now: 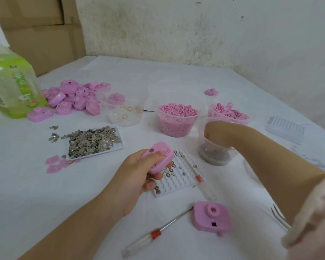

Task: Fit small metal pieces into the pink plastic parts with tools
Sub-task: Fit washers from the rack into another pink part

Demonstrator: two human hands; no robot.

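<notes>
Over white table: holding pink part in curled left hand; dipping right hand into clear cup, grip too hidden to tell.

No text can be read for certain. The green bottle at the far left carries a label with white script running up it and a small dark mark above, all too blurred to make out. The pink part gripped in the left hand shows small looped marks, too small to tell as letters.
</notes>
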